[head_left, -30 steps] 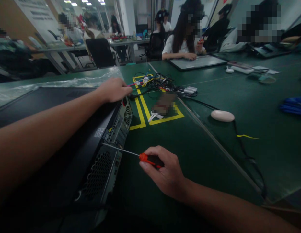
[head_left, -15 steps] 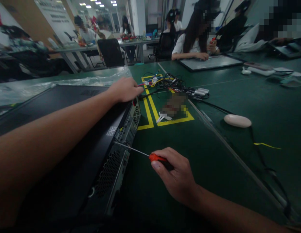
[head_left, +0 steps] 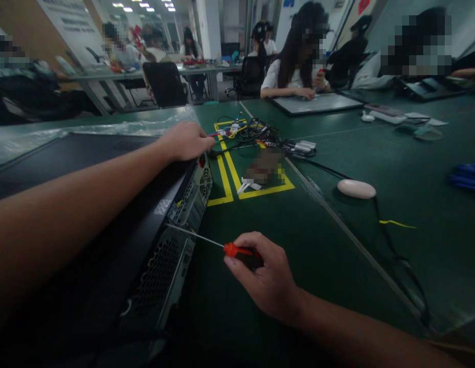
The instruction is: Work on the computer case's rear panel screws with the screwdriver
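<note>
A black desktop computer case [head_left: 107,204] lies on its side at the left, its metal rear panel with vents facing right. My left hand [head_left: 187,140] is on the far rear corner of the case, fingers bent over the edge; the forearm crosses the top cover. In my right hand [head_left: 262,273] is a screwdriver [head_left: 230,250] with a red and black handle, wrapped by the fingers. Its long thin shaft slants up-left, and the tip meets the rear edge of the case near a silver sticker [head_left: 162,206]. Whether the tip sits in a screw is too small to see.
Beyond the case lies a tangle of cables [head_left: 260,130] near yellow tape marks [head_left: 268,192] on the green table. A pale oval object [head_left: 356,188] rests on a black cable at right. Clear plastic wrap [head_left: 145,125] lies behind the case. Across the table, a person [head_left: 294,61] leans over a flat panel.
The whole view has shifted, so things appear farther left, and a blue bundle shows at the right edge. Both hands keep their places on the case and the screwdriver.
</note>
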Available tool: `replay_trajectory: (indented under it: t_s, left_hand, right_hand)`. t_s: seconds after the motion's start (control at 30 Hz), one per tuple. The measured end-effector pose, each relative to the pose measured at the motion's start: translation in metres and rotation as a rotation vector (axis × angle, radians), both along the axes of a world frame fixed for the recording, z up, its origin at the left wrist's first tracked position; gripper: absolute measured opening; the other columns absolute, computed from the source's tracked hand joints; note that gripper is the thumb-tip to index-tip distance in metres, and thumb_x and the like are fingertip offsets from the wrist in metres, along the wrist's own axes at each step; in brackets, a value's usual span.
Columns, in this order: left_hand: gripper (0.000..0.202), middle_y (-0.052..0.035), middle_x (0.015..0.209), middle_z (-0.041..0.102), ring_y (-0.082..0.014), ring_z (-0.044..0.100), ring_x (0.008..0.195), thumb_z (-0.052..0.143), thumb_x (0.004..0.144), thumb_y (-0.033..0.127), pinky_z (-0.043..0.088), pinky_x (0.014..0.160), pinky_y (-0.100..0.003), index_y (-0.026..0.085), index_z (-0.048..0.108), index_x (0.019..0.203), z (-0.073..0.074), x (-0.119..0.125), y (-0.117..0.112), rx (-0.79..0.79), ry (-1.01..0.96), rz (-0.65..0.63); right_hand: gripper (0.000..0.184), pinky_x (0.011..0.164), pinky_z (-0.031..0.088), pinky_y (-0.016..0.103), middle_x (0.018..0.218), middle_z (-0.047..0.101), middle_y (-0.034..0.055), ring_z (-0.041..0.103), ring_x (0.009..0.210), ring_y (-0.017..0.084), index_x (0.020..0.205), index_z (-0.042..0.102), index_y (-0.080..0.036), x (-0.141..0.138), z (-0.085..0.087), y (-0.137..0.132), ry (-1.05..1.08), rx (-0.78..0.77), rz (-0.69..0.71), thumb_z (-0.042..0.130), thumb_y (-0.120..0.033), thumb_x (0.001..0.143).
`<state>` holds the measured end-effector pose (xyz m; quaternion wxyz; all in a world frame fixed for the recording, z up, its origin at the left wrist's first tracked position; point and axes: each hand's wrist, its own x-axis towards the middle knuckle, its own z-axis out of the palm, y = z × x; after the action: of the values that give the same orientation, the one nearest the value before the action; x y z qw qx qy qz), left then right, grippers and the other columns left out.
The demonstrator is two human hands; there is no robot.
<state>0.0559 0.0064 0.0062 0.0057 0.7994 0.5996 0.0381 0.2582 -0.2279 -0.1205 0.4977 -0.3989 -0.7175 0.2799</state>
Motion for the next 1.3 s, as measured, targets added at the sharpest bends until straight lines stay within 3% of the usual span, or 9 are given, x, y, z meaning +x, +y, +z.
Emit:
replay_trajectory:
  t_s: [0.23, 0.47, 0.7, 0.9, 1.07, 1.3]
  left_hand:
    - [0.052, -0.0146, 0.090, 0.076, -0.0322, 0.068, 0.090, 0.043, 0.087, 0.051, 0.049, 0.082, -0.042, 0.021, 0.085, 0.096, -0.0002, 0.0011, -0.0019, 0.012, 0.005, -0.020]
    - [0.053, -0.0129, 0.091, 0.076, -0.0301, 0.067, 0.090, 0.044, 0.088, 0.053, 0.048, 0.079, -0.038, 0.021, 0.085, 0.099, 0.0012, 0.0011, -0.0008, -0.009, 0.035, 0.002]
    - [0.054, -0.0158, 0.103, 0.078, -0.0327, 0.068, 0.096, 0.043, 0.091, 0.051, 0.050, 0.082, -0.040, 0.019, 0.085, 0.101, -0.0008, 0.0014, -0.0021, 0.021, 0.006, 0.002]
    - [0.053, -0.0165, 0.099, 0.077, -0.0329, 0.068, 0.094, 0.043, 0.091, 0.050, 0.050, 0.082, -0.041, 0.019, 0.085, 0.100, -0.0012, 0.0031, -0.0044, 0.023, 0.002, 0.022]
    - [0.053, -0.0155, 0.098, 0.076, -0.0307, 0.067, 0.094, 0.042, 0.092, 0.050, 0.049, 0.082, -0.039, 0.019, 0.084, 0.098, -0.0011, 0.0030, -0.0031, 0.015, 0.012, 0.010]
    - [0.051, -0.0157, 0.096, 0.075, -0.0305, 0.066, 0.092, 0.044, 0.090, 0.053, 0.048, 0.081, -0.039, 0.021, 0.083, 0.094, -0.0022, 0.0014, -0.0003, 0.010, -0.001, 0.005]
  right_hand:
    - [0.011, 0.066, 0.054, 0.028, 0.087, 0.073, 0.0008, 0.066, 0.070, 0.016, 0.100, 0.066, -0.023, 0.0009, 0.0004, 0.0002, 0.009, 0.006, 0.003, 0.073, -0.018, 0.092]
    - [0.009, 0.068, 0.054, 0.028, 0.087, 0.072, 0.0018, 0.067, 0.073, 0.016, 0.102, 0.070, -0.021, 0.0022, 0.0034, 0.0006, 0.003, 0.017, 0.026, 0.073, -0.018, 0.094]
    - [0.007, 0.065, 0.052, 0.027, 0.085, 0.070, 0.0018, 0.063, 0.069, 0.015, 0.102, 0.072, -0.019, 0.0007, 0.0018, 0.0010, 0.004, 0.020, 0.035, 0.068, -0.017, 0.096]
    - [0.007, 0.063, 0.050, 0.026, 0.085, 0.070, 0.0012, 0.063, 0.069, 0.015, 0.102, 0.070, -0.019, -0.0013, -0.0027, 0.0027, 0.005, 0.033, 0.035, 0.068, -0.018, 0.096]
    - [0.017, 0.062, 0.050, 0.024, 0.089, 0.071, 0.0011, 0.064, 0.068, 0.014, 0.108, 0.066, -0.020, -0.0016, -0.0043, 0.0018, 0.009, 0.031, 0.021, 0.074, -0.017, 0.092]
    - [0.016, 0.064, 0.049, 0.024, 0.087, 0.070, 0.0003, 0.063, 0.069, 0.013, 0.103, 0.065, -0.021, 0.0014, 0.0013, 0.0038, -0.014, 0.052, 0.027, 0.074, -0.014, 0.092]
